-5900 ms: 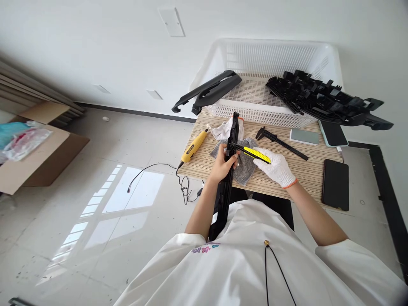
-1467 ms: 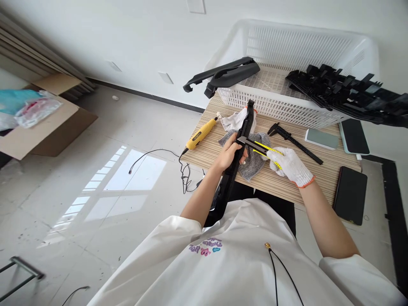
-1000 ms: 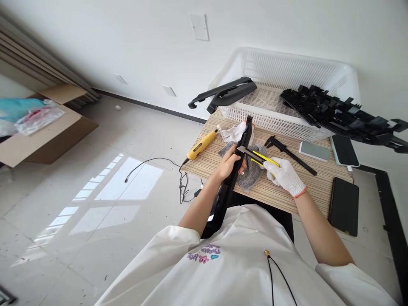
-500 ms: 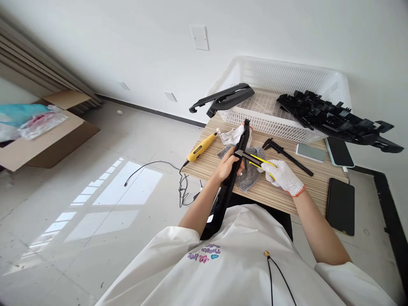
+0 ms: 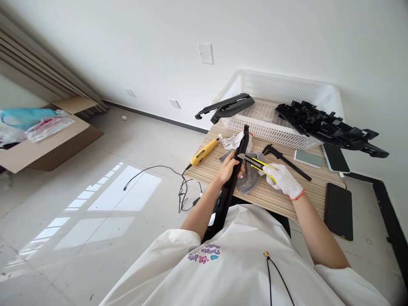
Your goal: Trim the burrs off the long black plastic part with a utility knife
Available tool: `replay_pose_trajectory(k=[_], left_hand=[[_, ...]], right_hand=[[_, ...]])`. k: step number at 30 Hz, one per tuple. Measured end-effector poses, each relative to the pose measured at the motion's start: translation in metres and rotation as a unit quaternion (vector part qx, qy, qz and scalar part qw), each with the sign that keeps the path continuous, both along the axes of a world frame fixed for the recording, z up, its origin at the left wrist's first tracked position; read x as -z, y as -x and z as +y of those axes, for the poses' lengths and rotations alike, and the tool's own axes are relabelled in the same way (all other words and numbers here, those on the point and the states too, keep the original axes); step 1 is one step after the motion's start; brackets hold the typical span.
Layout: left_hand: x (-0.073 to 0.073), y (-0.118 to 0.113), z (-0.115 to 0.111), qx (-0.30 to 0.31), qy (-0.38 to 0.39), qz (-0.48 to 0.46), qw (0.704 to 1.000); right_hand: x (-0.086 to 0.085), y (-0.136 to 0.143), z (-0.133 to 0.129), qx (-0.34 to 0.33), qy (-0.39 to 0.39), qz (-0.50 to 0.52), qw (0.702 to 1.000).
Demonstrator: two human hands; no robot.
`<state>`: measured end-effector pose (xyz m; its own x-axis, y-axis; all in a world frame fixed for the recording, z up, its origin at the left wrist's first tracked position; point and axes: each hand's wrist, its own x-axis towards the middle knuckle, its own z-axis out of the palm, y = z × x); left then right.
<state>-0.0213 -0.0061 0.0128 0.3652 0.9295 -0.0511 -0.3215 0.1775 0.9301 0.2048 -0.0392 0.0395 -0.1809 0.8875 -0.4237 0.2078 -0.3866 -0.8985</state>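
My bare left hand (image 5: 228, 169) is wrapped round a long black plastic trim piece (image 5: 227, 192), which slants from my lap up over the table. My right hand (image 5: 282, 180), in a white knit glove with an orange cuff, grips a yellow-and-black utility knife (image 5: 257, 163). The knife's blade points left, its tip at the edge of the trim piece near my left thumb; whether it touches cannot be made out. Under the knife lies a grey cloth (image 5: 248, 182). Beyond the trim piece a white glove (image 5: 232, 142) rests on the table.
A yellow corded tool (image 5: 204, 153) lies at the table's left edge, its cable hanging to the floor. Black calipers (image 5: 287, 161) and several phones, one a black phone (image 5: 338, 210), lie rightward. A white basket (image 5: 267, 127) behind holds black plastic parts (image 5: 328, 125) jutting past its rim.
The view has tilted slightly, so the scene sits lower. The knife blade has shifted slightly along the trim piece's edge, and both hands keep their grips.
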Motion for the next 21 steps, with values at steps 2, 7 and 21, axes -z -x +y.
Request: replay_pose_trajectory(k=[2,7,21], left_hand=[[-0.001,0.000,0.000,-0.001,-0.002,0.002,1.000],[-0.003,-0.001,0.000,-0.005,0.007,-0.007,1.000],[-0.004,-0.002,-0.003,-0.005,-0.007,0.008,1.000]], right_hand=[[0.001,0.001,0.000,0.008,-0.015,-0.007,1.000],[-0.001,0.005,-0.002,0.002,-0.023,-0.013,1.000],[-0.001,-0.014,-0.007,-0.007,-0.004,-0.012,1.000]])
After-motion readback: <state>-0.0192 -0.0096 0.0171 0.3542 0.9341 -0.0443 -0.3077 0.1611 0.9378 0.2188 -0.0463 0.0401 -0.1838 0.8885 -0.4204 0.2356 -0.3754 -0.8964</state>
